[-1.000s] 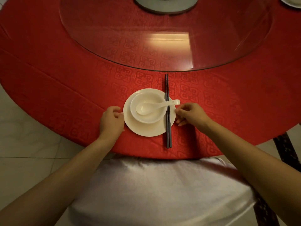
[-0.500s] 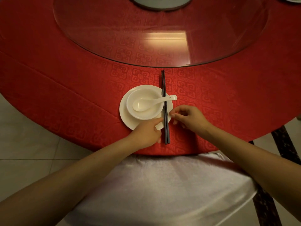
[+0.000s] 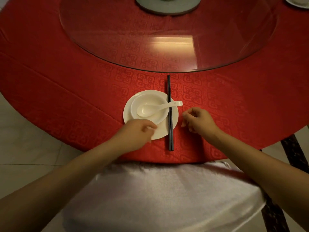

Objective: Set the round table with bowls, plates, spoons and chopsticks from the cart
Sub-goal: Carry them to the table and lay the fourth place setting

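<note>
L hand (image 3: 136, 133) over near rim of plate (image 3: 127, 113), fingers loosely curled; can't tell if it's pinching it. R hand (image 3: 198, 121) half-curled, holding nothing, just right of chopsticks (image 3: 169, 91). On plate: bowl (image 3: 150, 99) w/ spoon (image 3: 145, 111).

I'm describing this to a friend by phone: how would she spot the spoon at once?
On the red round table, just on the near side of the glass turntable, a white plate carries a white bowl. The spoon lies in that bowl, its handle poking right across the black chopsticks; it is the only white piece that is long, not round.
</note>
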The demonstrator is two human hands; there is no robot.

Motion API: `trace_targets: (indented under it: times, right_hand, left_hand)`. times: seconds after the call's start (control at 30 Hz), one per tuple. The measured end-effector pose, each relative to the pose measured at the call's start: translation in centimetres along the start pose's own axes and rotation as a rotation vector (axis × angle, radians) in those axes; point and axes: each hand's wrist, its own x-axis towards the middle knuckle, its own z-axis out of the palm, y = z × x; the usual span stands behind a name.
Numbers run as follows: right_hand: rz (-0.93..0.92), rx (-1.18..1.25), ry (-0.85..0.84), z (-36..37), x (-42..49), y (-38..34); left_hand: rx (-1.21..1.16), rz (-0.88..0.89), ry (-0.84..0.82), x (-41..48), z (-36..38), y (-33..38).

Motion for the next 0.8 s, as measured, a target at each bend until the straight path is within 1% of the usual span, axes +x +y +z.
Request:
trace_targets:
  times: [0.03,0.1,0.13,0.17,0.2,0.23,0.3,0.33,0.37,0.43,0.63,0.7,0.8]
  right_hand:
    - [0.039,-0.022,-0.003,-0.1,0.0,0.1]
    - [0.056,-0.067,-0.062,0.1,0.8,-0.4]
    - [0.077,-0.07,-0.089,0.2,0.8,-0.2]
    - [0.052,-0.078,-0.102,0.3,1.1,-0.6]
    - [0.034,-0.089,-0.117,0.5,1.4,-0.8]
    - [0.046,-0.096,-0.135,0.8,1.4,-0.4]
    - [0.014,-0.119,-0.133,1.1,1.7,-0.7]
    - [0.036,-0.117,-0.142,1.2,1.6,-0.2]
    - [0.021,-0.119,-0.132,1.3,1.6,-0.3]
    - [0.017,-0.098,-0.139,1.3,1.7,0.0]
    - [0.002,-0.03,-0.138,1.0,1.7,0.2]
    - [-0.009,-0.012,-0.126,1.1,1.5,0.3]
    - [-0.014,-0.021,-0.13,1.0,1.5,0.1]
  left_hand:
    - [0.012,-0.017,0.09,0.2,-1.2,-0.6]
    - [0.082,-0.061,0.306,1.2,-4.1,-2.0]
    - [0.136,-0.098,0.353,1.7,-4.6,-2.6]
    - [0.208,-0.116,0.389,2.2,-5.3,-2.9]
    - [0.282,-0.14,0.366,2.7,-5.6,-3.2]
    - [0.294,-0.17,0.31,2.9,-5.2,-3.4]
    - [0.196,-0.177,0.245,3.3,-4.5,-3.3]
    - [0.112,-0.199,0.211,3.4,-3.7,-3.6]
    - [0.057,-0.205,0.222,3.6,-3.3,-3.7]
    - [0.024,-0.243,0.254,3.9,-2.6,-4.1]
    - [0.047,-0.297,0.307,4.7,-1.8,-4.1]
    - [0.047,-0.269,0.334,4.9,-1.6,-4.4]
    - [-0.048,-0.246,0.394,5.1,-0.7,-4.8]
